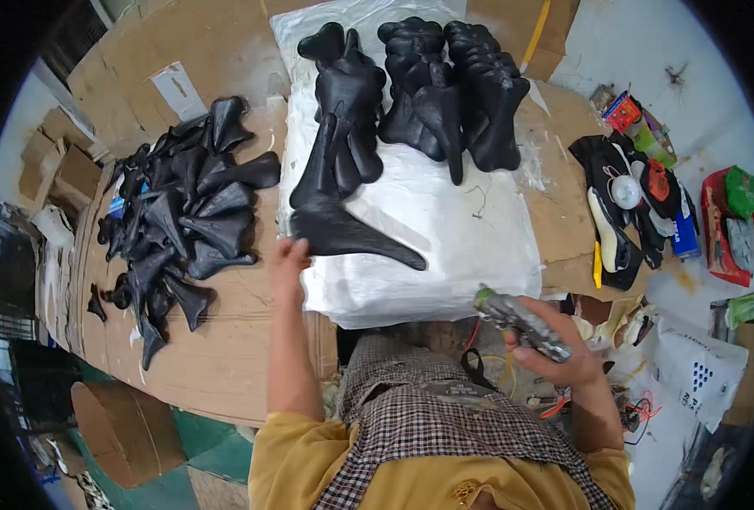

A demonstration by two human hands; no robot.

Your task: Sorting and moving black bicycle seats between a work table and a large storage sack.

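Observation:
A black bicycle saddle lies near the front left of the white-covered work surface, its narrow nose pointing right. My left hand is closed at the saddle's wide left end, fingertips at its edge. Low on the right, past the white cover's front edge, my right hand grips a grey, tape-wrapped hand tool with a green end. The tool is apart from the saddle. Behind, black saddles are nested in rows, among them a left row, a middle row and a right row.
To the left, a heap of loose black saddles covers part of the cardboard tabletop. On the right lie a black-and-white bundle, a yellow-handled tool and a red bag. A cardboard box stands at lower left.

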